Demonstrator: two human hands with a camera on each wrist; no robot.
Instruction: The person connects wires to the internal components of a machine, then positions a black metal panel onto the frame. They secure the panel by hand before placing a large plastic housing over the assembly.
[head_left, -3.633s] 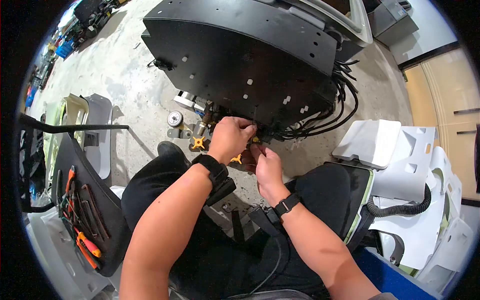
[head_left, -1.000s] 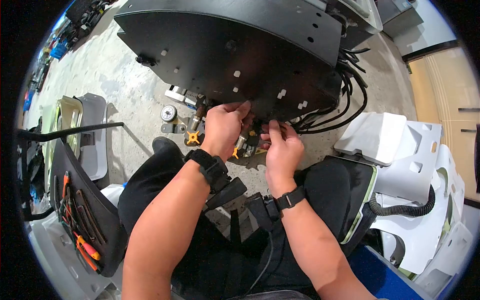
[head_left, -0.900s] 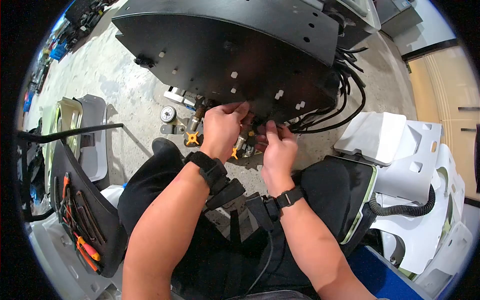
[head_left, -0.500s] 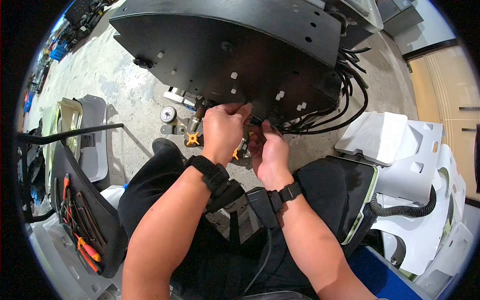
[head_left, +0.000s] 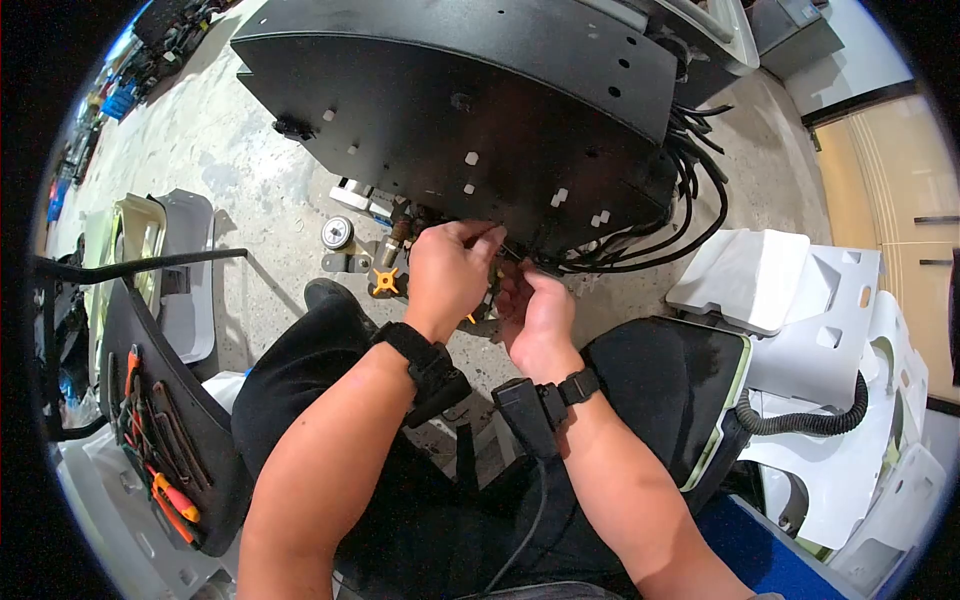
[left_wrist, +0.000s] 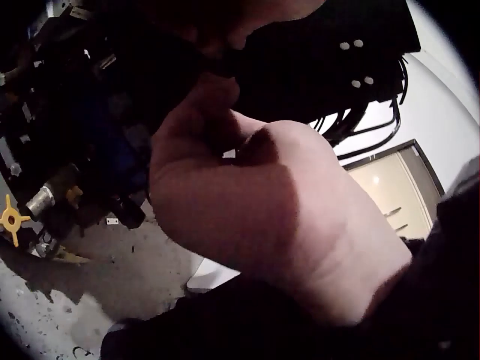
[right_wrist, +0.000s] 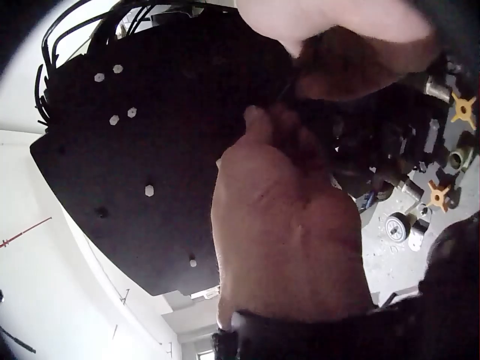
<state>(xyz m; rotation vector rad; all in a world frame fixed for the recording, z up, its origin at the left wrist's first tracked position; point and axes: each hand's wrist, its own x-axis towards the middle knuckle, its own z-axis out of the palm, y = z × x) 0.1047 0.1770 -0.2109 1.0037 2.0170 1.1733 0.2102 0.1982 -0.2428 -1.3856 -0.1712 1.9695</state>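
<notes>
In the head view, my left hand (head_left: 452, 275) pinches a thin dark piece (head_left: 513, 248) beneath the lower edge of a black metal panel (head_left: 430, 120). My right hand (head_left: 540, 312) is just right of it and lower, its thumb and curled fingers around the piece's other end; the grip is mostly hidden. The left wrist view has the right hand (left_wrist: 255, 187) with bent fingers and the left hand (left_wrist: 247, 19) above. In the right wrist view, the left hand (right_wrist: 289, 217) and the right hand (right_wrist: 360, 52) nearly meet. A yellow-handled valve (head_left: 385, 281) stands left of both hands.
Black cables (head_left: 700, 200) loop from the panel's right side. A round gauge-like part (head_left: 337, 233) lies left of the valves. Tools (head_left: 160, 440) rest on a dark board at left. White shell parts (head_left: 800, 320) and a ribbed hose (head_left: 810, 420) are at right.
The right hand has shifted left toward the left hand, its fingers more curled than a second ago. The panel appears slightly lower in view than half a second ago.
</notes>
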